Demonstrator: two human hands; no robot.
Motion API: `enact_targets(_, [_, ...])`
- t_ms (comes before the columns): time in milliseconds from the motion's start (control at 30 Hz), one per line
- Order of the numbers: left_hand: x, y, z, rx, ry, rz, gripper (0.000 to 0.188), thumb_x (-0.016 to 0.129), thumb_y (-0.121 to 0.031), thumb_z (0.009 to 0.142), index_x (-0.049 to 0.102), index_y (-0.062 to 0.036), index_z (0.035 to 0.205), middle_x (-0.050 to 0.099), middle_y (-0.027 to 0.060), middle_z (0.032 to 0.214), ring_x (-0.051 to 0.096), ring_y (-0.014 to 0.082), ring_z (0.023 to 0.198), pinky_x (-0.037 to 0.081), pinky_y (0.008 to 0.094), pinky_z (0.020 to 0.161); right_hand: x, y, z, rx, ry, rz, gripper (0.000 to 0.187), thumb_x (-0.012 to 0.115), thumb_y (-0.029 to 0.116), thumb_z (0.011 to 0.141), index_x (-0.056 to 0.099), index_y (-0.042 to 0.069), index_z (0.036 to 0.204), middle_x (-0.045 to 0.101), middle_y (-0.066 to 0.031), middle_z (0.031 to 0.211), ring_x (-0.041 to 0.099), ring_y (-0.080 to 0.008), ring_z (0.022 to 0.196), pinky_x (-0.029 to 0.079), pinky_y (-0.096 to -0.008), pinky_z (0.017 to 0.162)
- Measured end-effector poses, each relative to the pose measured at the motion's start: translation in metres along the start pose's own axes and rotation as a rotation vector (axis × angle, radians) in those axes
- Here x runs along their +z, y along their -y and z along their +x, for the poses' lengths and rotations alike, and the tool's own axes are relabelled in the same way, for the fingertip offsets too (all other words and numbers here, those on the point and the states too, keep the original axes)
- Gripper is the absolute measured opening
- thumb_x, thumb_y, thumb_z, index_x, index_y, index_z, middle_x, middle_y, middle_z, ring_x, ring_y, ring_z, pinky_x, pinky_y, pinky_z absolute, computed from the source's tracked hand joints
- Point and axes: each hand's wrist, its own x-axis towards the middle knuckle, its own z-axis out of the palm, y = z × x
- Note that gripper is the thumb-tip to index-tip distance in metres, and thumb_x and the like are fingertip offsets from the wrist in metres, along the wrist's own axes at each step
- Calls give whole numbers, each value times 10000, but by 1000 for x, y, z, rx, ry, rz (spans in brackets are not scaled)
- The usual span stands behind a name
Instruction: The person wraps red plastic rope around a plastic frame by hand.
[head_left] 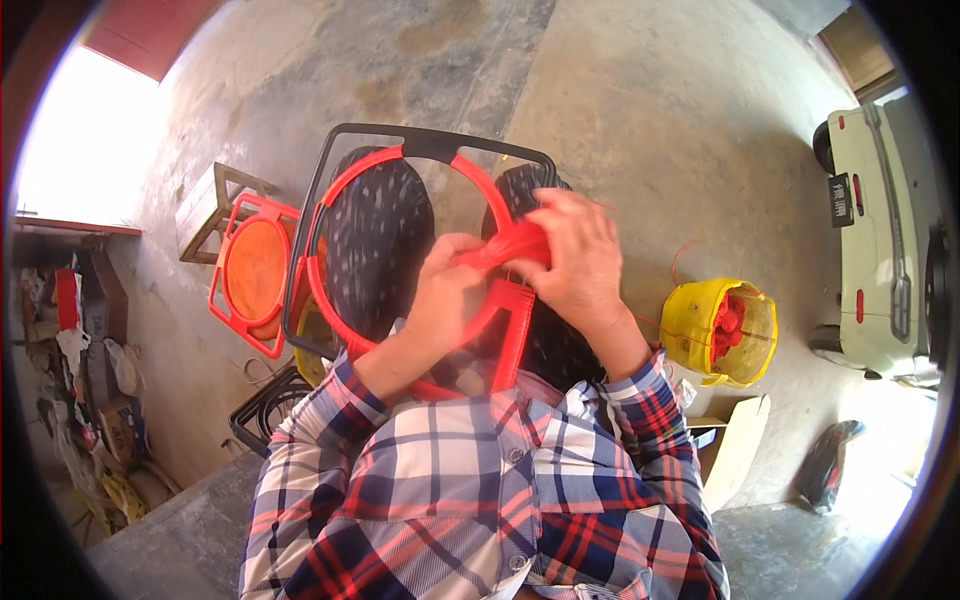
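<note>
Across my lap lies a black frame (432, 143) with rounded corners, and inside it a ring (340, 318) covered mostly in red, with dark gaps. A bundle of red strip or cord (510, 246) is held over the ring's right side. My left hand (445, 293) is closed on the bundle's left end. My right hand (582, 255), slightly blurred, grips its right end beside the frame's black edge. Just below my hands, a red-wrapped corner piece (512, 325) shows. My fingers hide part of the bundle and of the ring.
To the left are an orange round panel (255, 268) in a red frame, a wooden stool (203, 212) and a black crate (248, 418). A yellow basket (688, 322) with red cord, an open cardboard box (737, 452) and a parked vehicle (868, 230) are right.
</note>
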Motion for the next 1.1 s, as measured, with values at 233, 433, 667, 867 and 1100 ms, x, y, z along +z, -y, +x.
enact_targets(233, [-10,5,10,-234,211,-199,423,409,131,798,519,-13,1181,637,143,1080,673,213,930,571,328,797,6,-7,-35,16,167,29,336,813,207,629,632,58,868,599,-109,1092,547,-326,1020,448,-418,829])
enact_targets(433, [-19,13,17,-381,210,-126,346,445,69,831,505,56,1171,669,123,981,675,204,876,567,320,795,7,-23,-48,331,89,506,250,724,195,703,656,45,892,603,-110,1151,528,-279,1140,425,-413,954])
enact_targets(667, [-8,5,10,-276,223,-356,337,428,4,867,494,75,1190,634,154,1096,648,224,975,518,362,920,-82,-72,-104,488,-288,1677,318,689,165,676,572,59,952,596,-138,1081,574,-319,1031,452,-435,946])
enact_targets(867, [-1,-3,5,-208,253,-335,376,422,-3,885,469,70,1252,611,168,1166,626,239,1039,492,366,957,-140,-92,-109,538,-584,1851,296,638,163,785,540,46,1038,574,-96,951,546,-229,868,493,-387,774])
enact_targets(1100, [3,-5,-3,-222,282,-198,233,494,-26,904,565,52,1112,660,116,1014,651,182,909,516,299,847,-25,-4,-57,882,241,1336,257,653,89,878,548,36,1106,608,-59,870,609,-134,654,509,-251,587])
